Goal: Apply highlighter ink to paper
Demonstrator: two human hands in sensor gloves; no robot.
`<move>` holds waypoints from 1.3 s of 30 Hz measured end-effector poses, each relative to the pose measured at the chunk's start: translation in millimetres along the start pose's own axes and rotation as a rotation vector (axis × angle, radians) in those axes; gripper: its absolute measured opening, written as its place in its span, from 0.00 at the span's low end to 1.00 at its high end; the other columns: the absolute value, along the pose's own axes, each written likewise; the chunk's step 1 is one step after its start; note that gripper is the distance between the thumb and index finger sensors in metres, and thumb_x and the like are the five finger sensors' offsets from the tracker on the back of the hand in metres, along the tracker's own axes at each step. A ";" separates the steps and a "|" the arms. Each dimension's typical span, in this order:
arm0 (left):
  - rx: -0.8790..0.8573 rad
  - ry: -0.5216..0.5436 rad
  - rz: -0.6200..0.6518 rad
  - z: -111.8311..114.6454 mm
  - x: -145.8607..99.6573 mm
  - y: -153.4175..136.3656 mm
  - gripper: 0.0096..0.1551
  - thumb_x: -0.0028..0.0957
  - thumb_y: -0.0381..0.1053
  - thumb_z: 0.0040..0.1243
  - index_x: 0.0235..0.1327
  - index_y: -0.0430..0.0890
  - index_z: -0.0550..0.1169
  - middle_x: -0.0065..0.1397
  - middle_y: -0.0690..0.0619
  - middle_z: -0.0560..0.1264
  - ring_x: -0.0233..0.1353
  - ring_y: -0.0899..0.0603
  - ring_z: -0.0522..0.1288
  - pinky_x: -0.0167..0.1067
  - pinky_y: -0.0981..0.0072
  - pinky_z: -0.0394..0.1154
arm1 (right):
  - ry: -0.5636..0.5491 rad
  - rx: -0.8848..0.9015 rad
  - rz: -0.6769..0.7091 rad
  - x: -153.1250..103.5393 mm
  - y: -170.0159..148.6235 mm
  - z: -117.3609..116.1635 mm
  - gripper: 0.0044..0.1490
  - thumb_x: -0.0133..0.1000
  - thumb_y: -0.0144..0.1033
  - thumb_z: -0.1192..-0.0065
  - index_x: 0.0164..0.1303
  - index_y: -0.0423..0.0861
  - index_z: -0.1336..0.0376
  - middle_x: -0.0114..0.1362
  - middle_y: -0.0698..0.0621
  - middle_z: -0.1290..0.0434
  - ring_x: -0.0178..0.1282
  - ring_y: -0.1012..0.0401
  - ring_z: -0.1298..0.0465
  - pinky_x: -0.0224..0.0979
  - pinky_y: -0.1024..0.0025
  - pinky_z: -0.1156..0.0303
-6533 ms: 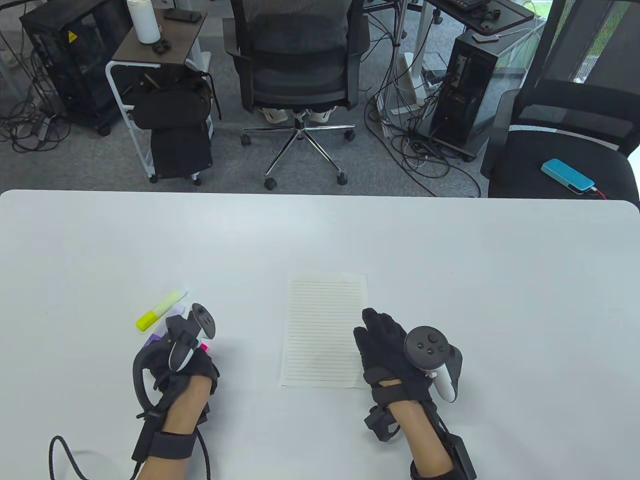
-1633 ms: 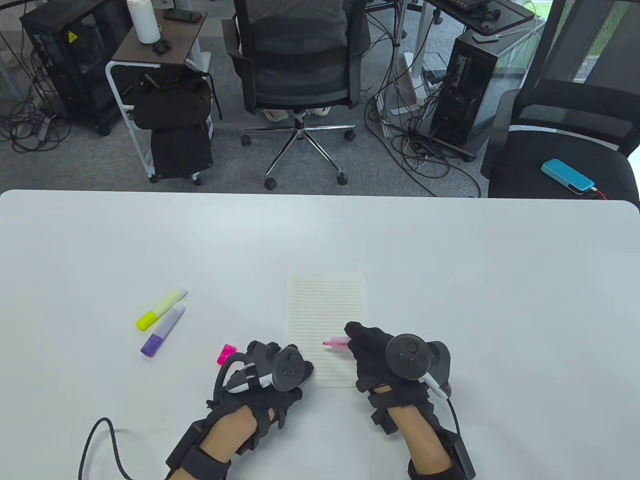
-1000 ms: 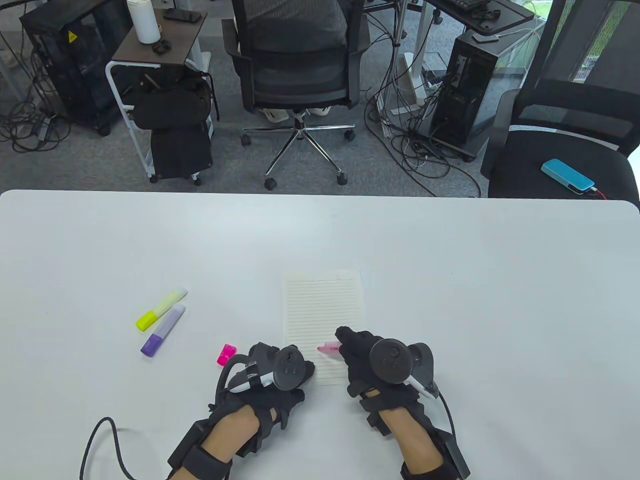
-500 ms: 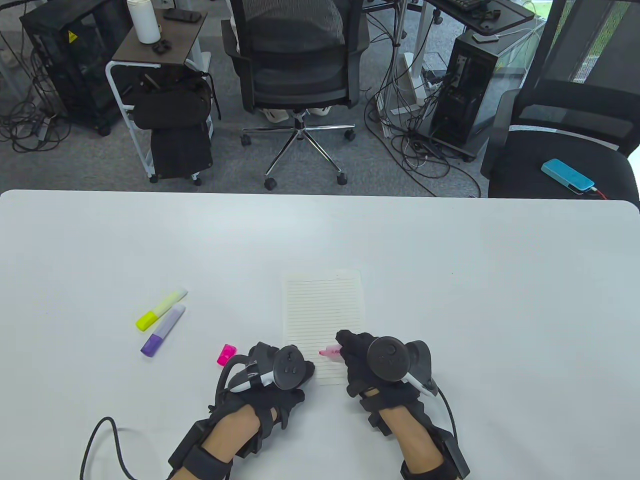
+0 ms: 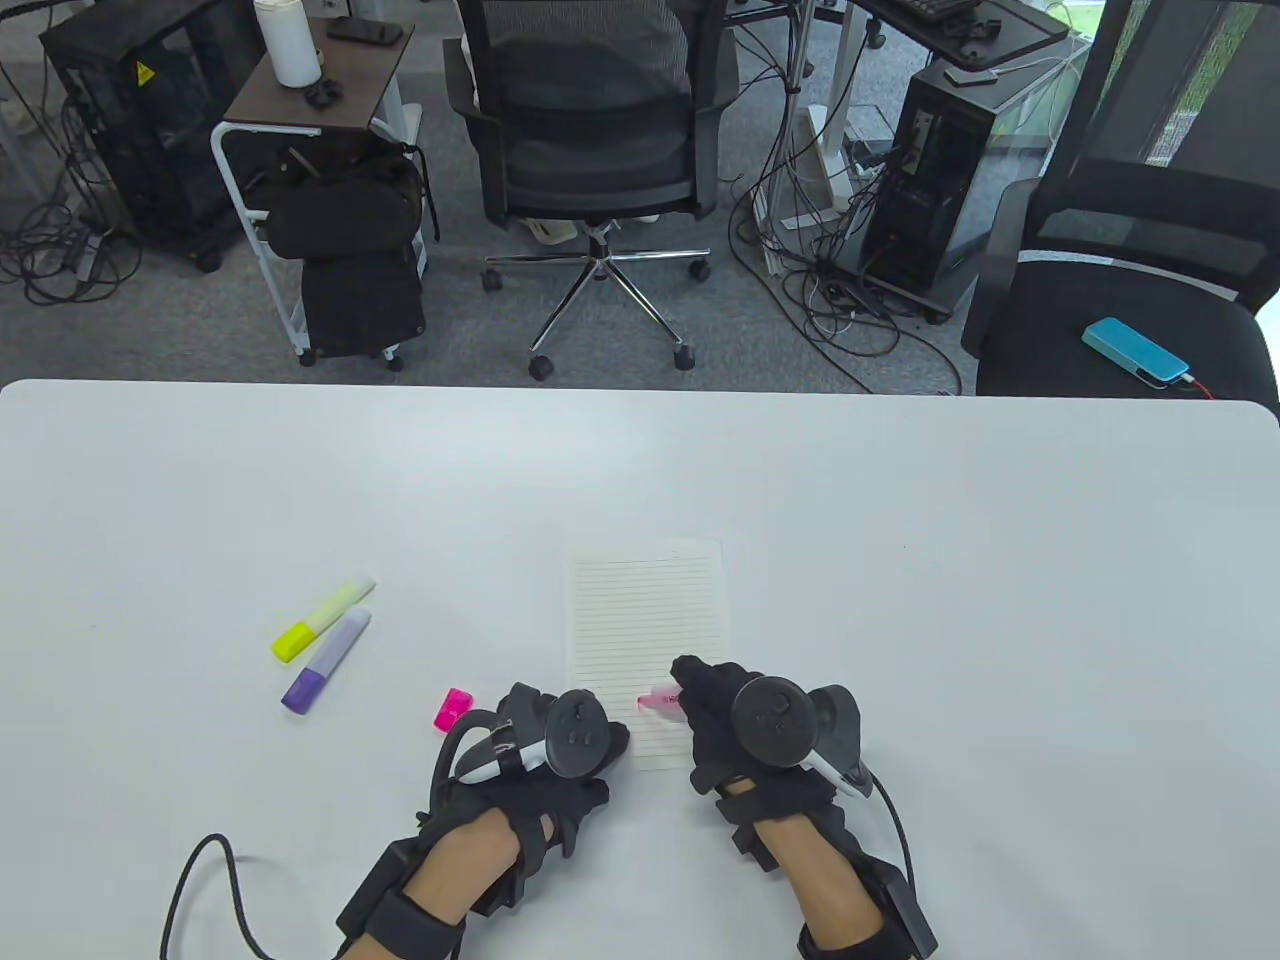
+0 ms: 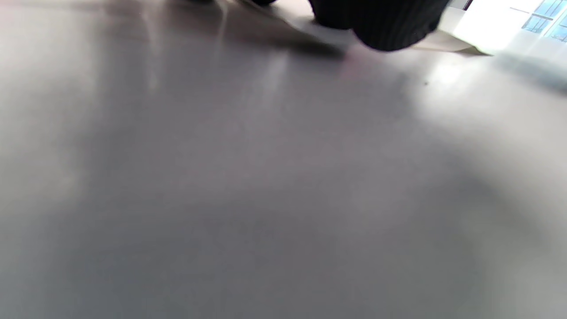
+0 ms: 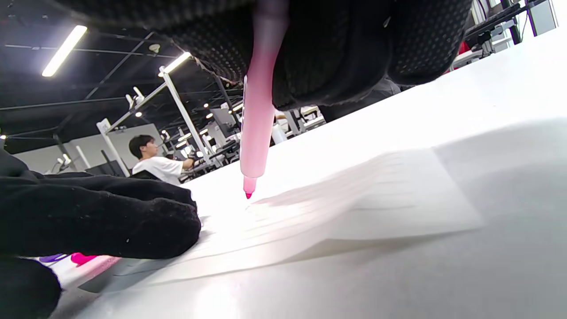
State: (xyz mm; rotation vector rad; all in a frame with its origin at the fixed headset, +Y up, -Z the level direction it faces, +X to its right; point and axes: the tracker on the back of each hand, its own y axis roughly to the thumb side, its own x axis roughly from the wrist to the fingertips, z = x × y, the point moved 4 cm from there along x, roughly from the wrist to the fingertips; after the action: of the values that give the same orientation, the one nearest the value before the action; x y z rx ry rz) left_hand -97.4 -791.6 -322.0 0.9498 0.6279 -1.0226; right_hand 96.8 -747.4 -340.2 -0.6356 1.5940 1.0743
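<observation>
The uncapped pink highlighter [image 7: 258, 110] is being pinched in the right hand [image 5: 745, 725] fingers, tip now being brought down right at the lined paper [image 5: 645, 620], barely moved in the last second; left hand [image 5: 545, 755] fingers, grip unclear, are being rested on its near-left corner, so inking is probably being started

Right hand [image 5: 745, 725] hides most of the pink highlighter [image 7: 257, 128] (upper barrel cut off).
</observation>
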 end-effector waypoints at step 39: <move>-0.015 -0.010 -0.006 1.6 1.1 -1.8 0.38 0.49 0.62 0.54 0.75 0.64 0.59 0.84 0.52 0.47 0.81 0.35 0.48 0.72 0.29 0.43 | 0.035 0.026 -0.058 -1.8 -2.0 6.9 0.24 0.65 0.37 0.37 0.71 0.48 0.32 0.61 0.40 0.23 0.46 0.47 0.22 0.69 0.39 0.32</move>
State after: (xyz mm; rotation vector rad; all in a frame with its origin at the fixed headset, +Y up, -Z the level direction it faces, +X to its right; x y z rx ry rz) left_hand -98.5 -793.9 -322.8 0.9298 0.6294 -1.0267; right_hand 102.2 -742.5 -339.3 -0.6827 1.6068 1.0032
